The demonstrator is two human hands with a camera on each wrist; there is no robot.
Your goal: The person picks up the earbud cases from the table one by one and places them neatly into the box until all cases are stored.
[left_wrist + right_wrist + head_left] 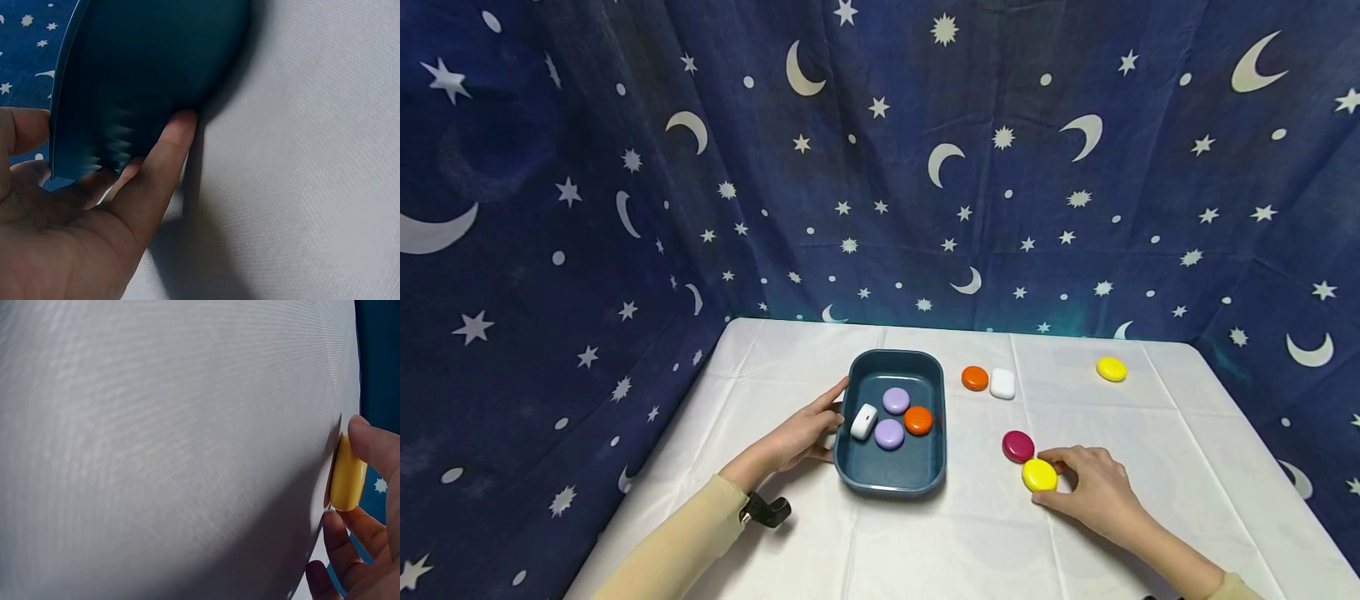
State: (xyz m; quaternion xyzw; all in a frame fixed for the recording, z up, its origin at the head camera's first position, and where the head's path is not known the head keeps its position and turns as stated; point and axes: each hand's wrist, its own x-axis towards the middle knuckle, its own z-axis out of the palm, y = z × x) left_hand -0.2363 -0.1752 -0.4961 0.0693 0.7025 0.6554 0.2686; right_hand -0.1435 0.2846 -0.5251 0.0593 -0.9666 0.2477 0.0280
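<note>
Head view: the left hand (795,437) is resting, fingers spread, against the outer wall of the tray (891,482), probably steadying it; the right hand (1097,490) is pinching a yellow disc (1039,476) by its edge, likely for control, beside the crimson disc (1018,447).

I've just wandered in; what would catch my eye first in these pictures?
Probably the deep-blue cloth backdrop printed with pale moons and stars, behind the white cloth-covered table. Next, the dark teal, rounded rectangular tray on that table, with the left hand touching its left side. To its right, the right hand pinches a glossy yellow disc beside a crimson disc.
</note>
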